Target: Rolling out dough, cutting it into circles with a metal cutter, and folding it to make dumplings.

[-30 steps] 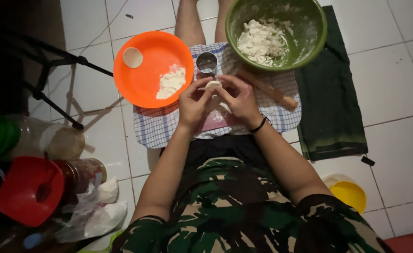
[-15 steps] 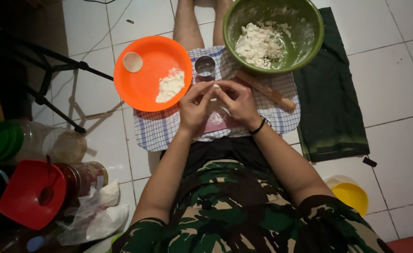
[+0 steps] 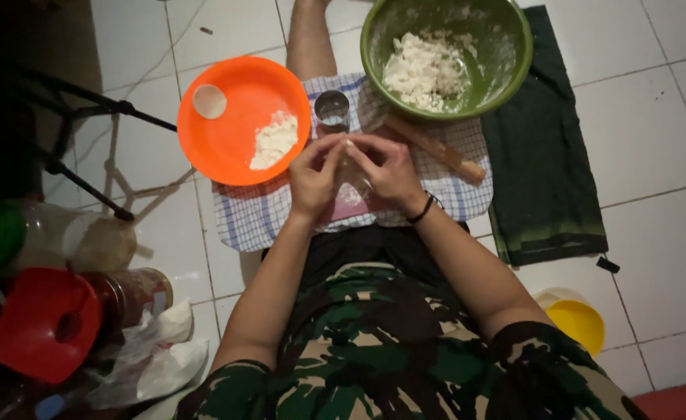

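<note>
A small white dough piece (image 3: 349,149) is pinched between left hand (image 3: 314,177) and right hand (image 3: 392,173), fingertips together, over the checked blue-white cloth (image 3: 261,218); green plastic bowl of dough (image 3: 506,70) lies just beyond, nearer the right hand.

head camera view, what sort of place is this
Probably a home floor used for food preparation. The person sits on white floor tiles with a checked cloth over the lap, a green bowl of dough and an orange plate close by.
</note>
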